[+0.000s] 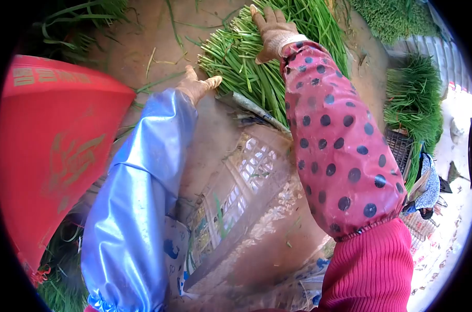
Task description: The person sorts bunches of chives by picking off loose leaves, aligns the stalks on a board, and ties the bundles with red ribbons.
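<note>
A thick pile of long green stalks (251, 78) with pale cut ends lies at the top centre. My right hand (274, 36), in a light brown glove below a red dotted sleeve cover, rests on the pile with its fingers spread. Just left of the pile's cut ends is my left hand (197, 86), gloved, below a shiny blue sleeve cover. Its thumb and fingers are apart and nothing is between them. Under the near side of the pile shows the edge of a grey sheet (256, 108).
A red printed cover (59, 140) stands at the left. A whitish plastic crate (246, 166) is below the pile, near my body. More green bundles (415, 93) lie at the right by a dark crate (398, 148). Loose stalks are scattered on the wet brown surface (142, 31).
</note>
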Available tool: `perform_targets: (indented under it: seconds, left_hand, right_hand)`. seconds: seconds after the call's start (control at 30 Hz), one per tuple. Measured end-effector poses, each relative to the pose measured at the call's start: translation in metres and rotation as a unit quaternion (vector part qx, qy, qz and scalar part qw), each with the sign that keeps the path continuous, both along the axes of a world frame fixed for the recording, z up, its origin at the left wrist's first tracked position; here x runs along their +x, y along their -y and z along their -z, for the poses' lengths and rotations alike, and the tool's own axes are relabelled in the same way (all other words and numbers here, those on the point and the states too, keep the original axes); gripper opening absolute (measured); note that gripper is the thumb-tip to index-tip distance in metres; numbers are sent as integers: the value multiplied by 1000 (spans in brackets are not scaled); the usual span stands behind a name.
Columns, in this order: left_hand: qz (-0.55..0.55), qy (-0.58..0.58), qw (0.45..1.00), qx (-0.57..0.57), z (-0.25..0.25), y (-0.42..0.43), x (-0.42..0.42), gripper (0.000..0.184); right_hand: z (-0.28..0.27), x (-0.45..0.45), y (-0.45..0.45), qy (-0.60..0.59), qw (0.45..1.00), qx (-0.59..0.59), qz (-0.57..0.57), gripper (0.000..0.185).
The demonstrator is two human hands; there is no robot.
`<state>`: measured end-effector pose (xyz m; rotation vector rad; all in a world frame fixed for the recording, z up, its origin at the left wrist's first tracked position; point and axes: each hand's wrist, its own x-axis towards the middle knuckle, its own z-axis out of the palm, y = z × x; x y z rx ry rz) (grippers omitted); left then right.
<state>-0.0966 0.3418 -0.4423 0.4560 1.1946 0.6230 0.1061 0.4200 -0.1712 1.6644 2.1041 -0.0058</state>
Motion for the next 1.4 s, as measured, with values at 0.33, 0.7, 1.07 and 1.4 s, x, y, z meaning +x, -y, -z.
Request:
perform_targets:
  seconds: [0.33, 0.7, 1.07, 1.4]
  left_hand:
    - [137, -205, 966, 72, -135, 1, -1, 107]
    - [2, -9, 999, -33, -132, 4, -11, 91]
    - [66, -76, 995, 17, -136, 4, -2, 83]
    - [-338, 297, 849, -278, -73, -17, 10, 72]
  right_hand:
    - [7, 9, 9, -59, 996, -71, -11, 65]
    - [14, 22, -32, -224, 954, 83, 180, 96]
    - [3, -4, -60, 5, 995, -63, 72, 103]
    - [9, 11, -67, -54, 988, -135, 61, 98]
